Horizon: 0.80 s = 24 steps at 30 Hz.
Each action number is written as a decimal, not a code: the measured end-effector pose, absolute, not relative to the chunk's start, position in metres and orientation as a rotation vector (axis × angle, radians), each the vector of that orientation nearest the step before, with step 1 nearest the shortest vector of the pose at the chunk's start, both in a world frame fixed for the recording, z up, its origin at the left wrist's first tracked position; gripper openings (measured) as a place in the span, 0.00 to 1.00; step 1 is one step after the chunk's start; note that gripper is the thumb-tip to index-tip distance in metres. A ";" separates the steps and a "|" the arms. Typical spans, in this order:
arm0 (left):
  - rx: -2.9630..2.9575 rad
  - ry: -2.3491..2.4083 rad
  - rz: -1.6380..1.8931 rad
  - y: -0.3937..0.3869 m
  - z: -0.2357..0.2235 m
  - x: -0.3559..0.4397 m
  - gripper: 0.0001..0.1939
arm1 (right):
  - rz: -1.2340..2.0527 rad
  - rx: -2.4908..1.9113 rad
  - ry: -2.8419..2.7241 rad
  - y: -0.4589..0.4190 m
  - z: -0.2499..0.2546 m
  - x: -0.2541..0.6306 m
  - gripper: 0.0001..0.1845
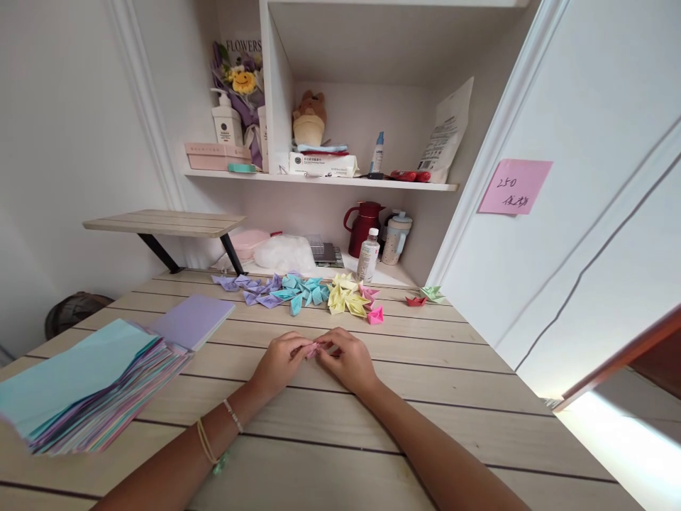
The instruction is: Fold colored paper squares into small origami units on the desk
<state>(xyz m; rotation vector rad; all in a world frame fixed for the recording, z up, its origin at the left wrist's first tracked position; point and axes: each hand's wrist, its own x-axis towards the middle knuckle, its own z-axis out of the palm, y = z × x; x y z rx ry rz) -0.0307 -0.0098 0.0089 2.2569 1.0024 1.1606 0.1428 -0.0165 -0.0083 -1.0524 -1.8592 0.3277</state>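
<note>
Between my two hands is a small piece of folded pink paper (313,350), mostly covered by fingers. My left hand (281,362) pinches it from the left, and my right hand (348,360) grips its right side with thumb and fingers. Both hands are low over the wooden table (425,397). Beyond them lies a row of folded paper boats: purple ones (260,289), blue ones (306,289), yellow ones (345,294) and a bright pink one (375,315). Farther right sit a red boat (416,301) and a green one (433,293).
A thick stack of coloured paper (79,383) and a purple pad of sheets (194,319) lie at left. A small raised shelf (164,222) stands behind them. At the back are a clear bottle (368,255), a red jug (364,227) and a patterned cup (396,238).
</note>
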 end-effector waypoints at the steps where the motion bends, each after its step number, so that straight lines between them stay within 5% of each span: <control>1: 2.269 1.003 1.157 -0.010 0.008 -0.031 0.11 | 0.313 -1.063 -1.860 -0.016 -0.009 0.143 0.09; 24: 2.422 1.043 1.070 -0.016 0.010 -0.031 0.10 | 0.036 -1.070 -1.929 -0.022 -0.010 0.138 0.07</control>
